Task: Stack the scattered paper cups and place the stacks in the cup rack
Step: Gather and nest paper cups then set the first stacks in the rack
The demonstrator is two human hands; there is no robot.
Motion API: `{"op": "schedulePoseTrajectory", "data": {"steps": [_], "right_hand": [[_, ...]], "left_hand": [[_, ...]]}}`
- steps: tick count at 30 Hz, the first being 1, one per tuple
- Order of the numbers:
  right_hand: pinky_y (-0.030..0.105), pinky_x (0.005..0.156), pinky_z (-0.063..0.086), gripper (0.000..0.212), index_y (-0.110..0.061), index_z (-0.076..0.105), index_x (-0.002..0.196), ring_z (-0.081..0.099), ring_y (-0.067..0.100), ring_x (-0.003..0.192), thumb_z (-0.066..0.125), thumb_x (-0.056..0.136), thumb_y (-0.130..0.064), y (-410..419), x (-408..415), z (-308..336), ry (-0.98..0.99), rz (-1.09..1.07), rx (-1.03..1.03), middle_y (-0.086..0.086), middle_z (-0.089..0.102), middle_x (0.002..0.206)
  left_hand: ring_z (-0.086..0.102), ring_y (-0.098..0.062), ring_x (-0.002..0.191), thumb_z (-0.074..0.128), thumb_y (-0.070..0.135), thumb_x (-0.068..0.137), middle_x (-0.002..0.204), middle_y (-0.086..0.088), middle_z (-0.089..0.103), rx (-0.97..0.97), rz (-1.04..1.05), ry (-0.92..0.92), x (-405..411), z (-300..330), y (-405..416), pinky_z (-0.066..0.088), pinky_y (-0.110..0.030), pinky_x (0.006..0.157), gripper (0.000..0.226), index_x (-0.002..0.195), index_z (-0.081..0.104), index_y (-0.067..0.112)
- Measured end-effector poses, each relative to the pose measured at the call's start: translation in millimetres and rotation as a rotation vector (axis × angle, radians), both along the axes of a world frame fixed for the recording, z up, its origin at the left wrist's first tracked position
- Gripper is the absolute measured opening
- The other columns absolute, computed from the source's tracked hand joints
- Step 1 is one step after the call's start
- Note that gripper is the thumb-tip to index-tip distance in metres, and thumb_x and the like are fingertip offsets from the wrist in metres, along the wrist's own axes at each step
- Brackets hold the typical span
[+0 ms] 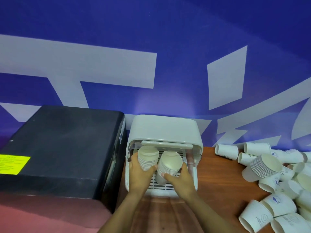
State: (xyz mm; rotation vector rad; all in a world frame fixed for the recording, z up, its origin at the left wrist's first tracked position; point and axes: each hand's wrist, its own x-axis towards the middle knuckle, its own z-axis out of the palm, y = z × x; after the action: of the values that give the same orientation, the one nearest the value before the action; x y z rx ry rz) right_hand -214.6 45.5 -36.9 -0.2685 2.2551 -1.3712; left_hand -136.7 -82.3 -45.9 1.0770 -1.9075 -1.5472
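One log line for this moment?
left hand: holds cup stack | right hand: holds second stack | both over rack tray | loose cups remain

Each hand grips a cup stack over the rack (164, 132) grid — left hand (139, 172) on the left stack (148, 157), right hand (180, 179) on the right stack (170, 165). Loose cups (276, 174) litter the tabletop (218, 182) — right side.

Two bare forearms come up from the lower edge of the view, each ending in a bare grip: the left grip (140, 172) and the right grip (179, 178). No sleeve shows on either arm. Fingernails are short and plain.
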Motion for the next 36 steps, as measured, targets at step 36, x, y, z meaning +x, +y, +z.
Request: {"op": "schedulePoseTrajectory", "data": {"steps": [36], "right_hand": [[0.035,0.099,0.046,0.055,-0.024,0.043,0.135,0.057,0.02,0.114,0.065,0.085,-0.023,18.8,0.9,15.8,-0.162,0.103,0.033,0.002,0.049,0.133]], "left_hand": [[0.041,-0.021,0.131,0.071,0.016,0.082,0.137,0.0,0.042,0.273,-0.165,-0.148,15.9,23.4,42.6,0.033,-0.028,0.106,0.075,0.144,0.028,0.016]]}}
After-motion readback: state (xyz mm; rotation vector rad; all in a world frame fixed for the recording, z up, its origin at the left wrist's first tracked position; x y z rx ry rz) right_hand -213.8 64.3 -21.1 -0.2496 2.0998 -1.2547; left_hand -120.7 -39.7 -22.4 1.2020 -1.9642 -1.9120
